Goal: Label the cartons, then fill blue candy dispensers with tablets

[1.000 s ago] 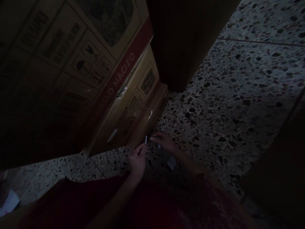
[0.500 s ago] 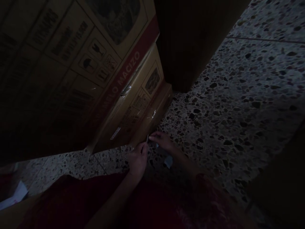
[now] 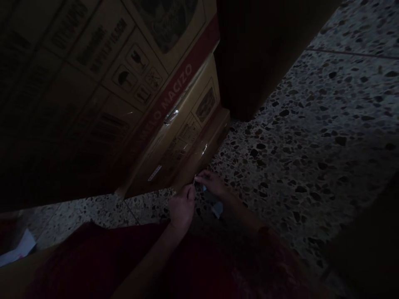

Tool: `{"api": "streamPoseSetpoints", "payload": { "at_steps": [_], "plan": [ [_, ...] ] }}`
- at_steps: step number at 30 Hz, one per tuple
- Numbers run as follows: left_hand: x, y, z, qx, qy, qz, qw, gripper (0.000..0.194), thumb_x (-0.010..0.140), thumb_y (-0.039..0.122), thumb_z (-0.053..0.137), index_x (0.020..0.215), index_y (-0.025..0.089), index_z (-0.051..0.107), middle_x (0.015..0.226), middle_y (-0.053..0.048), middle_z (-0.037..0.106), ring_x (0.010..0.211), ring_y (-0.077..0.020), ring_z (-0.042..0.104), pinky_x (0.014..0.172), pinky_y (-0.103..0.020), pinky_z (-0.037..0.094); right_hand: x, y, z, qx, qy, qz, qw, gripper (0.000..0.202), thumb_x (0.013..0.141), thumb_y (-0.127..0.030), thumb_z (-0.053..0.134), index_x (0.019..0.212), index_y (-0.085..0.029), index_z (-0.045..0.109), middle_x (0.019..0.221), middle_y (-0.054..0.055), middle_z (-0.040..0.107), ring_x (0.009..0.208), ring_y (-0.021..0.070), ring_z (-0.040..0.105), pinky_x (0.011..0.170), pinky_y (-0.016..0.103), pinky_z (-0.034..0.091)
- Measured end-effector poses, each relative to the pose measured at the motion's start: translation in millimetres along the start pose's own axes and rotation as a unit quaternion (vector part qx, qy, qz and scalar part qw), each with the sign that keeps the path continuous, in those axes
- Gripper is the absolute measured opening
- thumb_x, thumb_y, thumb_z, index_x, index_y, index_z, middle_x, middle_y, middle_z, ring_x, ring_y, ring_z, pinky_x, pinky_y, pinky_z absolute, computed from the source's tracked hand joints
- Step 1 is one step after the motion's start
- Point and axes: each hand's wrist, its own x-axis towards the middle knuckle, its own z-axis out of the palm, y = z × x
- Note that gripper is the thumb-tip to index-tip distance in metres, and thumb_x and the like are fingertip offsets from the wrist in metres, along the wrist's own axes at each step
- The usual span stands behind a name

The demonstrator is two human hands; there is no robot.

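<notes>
In dim light, my left hand (image 3: 181,207) is closed, its thumb and bent forefinger pressed together. Just right of it, my right hand (image 3: 211,182) pinches with its fingertips. A thin, light-edged piece (image 3: 195,180) spans the small gap between the two hands; it is too small and dark to name. Both hands are low over the floor, close to the bottom corner of a taped cardboard box (image 3: 174,162). Below my right hand shows a small pale-blue scrap (image 3: 217,209), with another pale bit (image 3: 204,188) by its fingers.
A larger printed carton (image 3: 102,104) with a red band rises at the left, above the taped box. Behind stands a dark brown panel or box (image 3: 249,54). Speckled terrazzo floor (image 3: 311,137) spreads to the right. White paper (image 3: 21,249) lies at the lower left.
The view has shifted slightly, so the boxes appear a little farther right. Both hands keep nearly the same pose; the thin piece between them shows less than before.
</notes>
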Motion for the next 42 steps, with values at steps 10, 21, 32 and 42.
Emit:
{"api": "streamPoseSetpoints", "payload": {
  "at_steps": [10,21,32,42],
  "plan": [
    [1.2,0.4,0.3,0.015,0.015,0.016,1.0,0.027,0.089,0.03,0.046,0.093,0.023,0.071,0.078,-0.004,0.073,0.062,-0.0149,0.064,0.057,-0.023,0.037,-0.9,-2.6,1.9,-0.011,0.018,0.003,1.0,0.033,0.062,-0.052,0.067,0.063,-0.021,0.058,0.061,-0.003,0.056,0.062,0.0125,0.05,0.064,0.027,0.041],
    [1.0,0.2,-1.4,0.011,0.028,0.018,0.999,0.023,0.088,0.028,0.05,0.09,0.023,0.072,0.072,-0.004,0.072,0.06,-0.0158,0.063,0.054,-0.023,0.034,1.3,-2.0,4.6,-0.01,0.038,0.002,0.999,0.036,0.061,-0.054,0.066,0.059,-0.021,0.054,0.057,-0.004,0.05,0.057,0.0116,0.046,0.06,0.026,0.038],
    [-3.3,-4.7,1.8,-0.016,0.033,-0.002,0.999,0.027,0.087,0.03,0.048,0.096,0.023,0.072,0.079,-0.004,0.073,0.063,-0.0158,0.065,0.058,-0.023,0.041,2.9,3.3,6.7,-0.012,0.062,-0.011,0.998,0.034,0.062,-0.052,0.067,0.058,-0.021,0.054,0.058,-0.003,0.053,0.06,0.0128,0.048,0.063,0.027,0.04],
    [-18.4,-26.5,4.1,-0.1,0.003,-0.036,0.994,0.029,0.086,0.032,0.047,0.098,0.021,0.072,0.095,-0.004,0.073,0.079,-0.0185,0.068,0.072,-0.027,0.048,0.5,6.7,12.2,-0.017,0.088,-0.016,0.996,0.037,0.062,-0.056,0.065,0.058,-0.021,0.052,0.056,-0.004,0.05,0.06,0.0132,0.047,0.061,0.027,0.04]
  ]
}}
